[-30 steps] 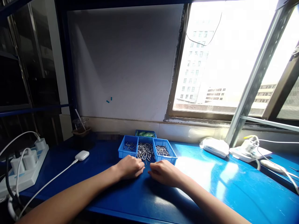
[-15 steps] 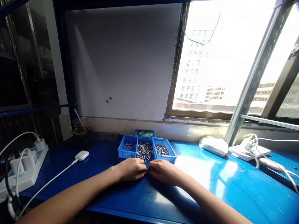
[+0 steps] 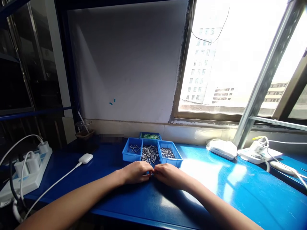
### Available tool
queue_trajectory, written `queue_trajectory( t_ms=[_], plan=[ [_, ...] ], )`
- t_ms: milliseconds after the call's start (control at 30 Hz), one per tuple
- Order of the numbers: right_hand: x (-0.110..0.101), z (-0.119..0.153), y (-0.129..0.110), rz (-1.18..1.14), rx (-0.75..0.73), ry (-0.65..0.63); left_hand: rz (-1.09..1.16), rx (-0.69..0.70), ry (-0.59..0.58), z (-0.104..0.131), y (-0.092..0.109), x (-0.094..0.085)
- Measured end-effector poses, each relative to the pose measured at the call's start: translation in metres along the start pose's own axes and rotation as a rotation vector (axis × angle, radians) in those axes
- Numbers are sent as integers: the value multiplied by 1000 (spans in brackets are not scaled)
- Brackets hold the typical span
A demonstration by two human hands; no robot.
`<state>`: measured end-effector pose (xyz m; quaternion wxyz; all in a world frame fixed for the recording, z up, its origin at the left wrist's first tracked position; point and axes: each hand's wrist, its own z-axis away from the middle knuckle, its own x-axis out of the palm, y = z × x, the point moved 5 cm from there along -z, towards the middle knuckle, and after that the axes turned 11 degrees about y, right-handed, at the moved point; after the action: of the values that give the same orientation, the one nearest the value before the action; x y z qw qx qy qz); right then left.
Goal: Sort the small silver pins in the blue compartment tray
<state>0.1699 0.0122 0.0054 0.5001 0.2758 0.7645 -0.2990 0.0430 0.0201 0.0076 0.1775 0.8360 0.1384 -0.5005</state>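
My left hand (image 3: 140,172) and my right hand (image 3: 168,174) meet fingertip to fingertip just in front of the blue bins. The fingers of both are curled closed around something too small to make out. Behind them is a pile of small metal pieces (image 3: 150,154). To its left a blue bin (image 3: 131,157) holds several such pieces; to its right another blue bin (image 3: 171,162) holds many more. A third blue bin (image 3: 150,136) at the back contains green items.
A white case (image 3: 85,158) on a cable and a power strip (image 3: 35,174) lie at the left. A cup (image 3: 83,127) stands behind. Along the right back are a white device (image 3: 222,149) and another power strip (image 3: 259,155).
The fingertips of my hands have come together, and the left fingers have shifted a little. The whole view has moved slightly.
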Motion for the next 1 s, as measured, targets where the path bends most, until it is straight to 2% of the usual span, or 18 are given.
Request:
queue_trajectory(
  t_ms=[233, 533, 1000],
  plan=[
    [-10, 1, -6, 12, -5, 64, -84, -61, 28, 0, -1, -5],
    [-16, 2, -3, -8, -9, 10, -175, -51, 43, 1, -3, -6],
    [-24, 1, -12, -31, -69, 89, -229, -30, 41, 1, -2, -5]
  ],
)
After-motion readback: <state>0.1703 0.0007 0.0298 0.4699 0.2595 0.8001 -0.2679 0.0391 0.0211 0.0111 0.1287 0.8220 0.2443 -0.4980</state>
